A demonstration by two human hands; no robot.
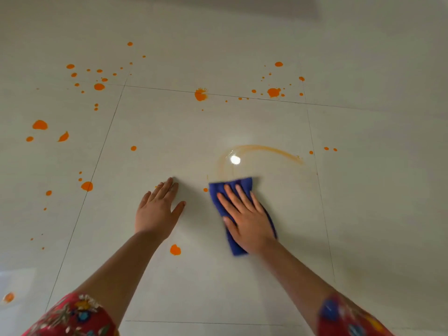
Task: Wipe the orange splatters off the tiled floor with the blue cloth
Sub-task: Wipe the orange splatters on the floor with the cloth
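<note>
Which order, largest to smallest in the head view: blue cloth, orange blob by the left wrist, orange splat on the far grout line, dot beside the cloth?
1. blue cloth, partly under the right hand.
2. far splat and wrist blob: alike; the splat lies farther, so unranked.
3. dot beside the cloth.

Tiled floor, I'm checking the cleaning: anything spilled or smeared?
Yes. Orange splatters dot the tiles, mostly far and left. A faint orange smear arcs just beyond the blue cloth under the right hand, looking like residue dragged rather than lifted.
</note>
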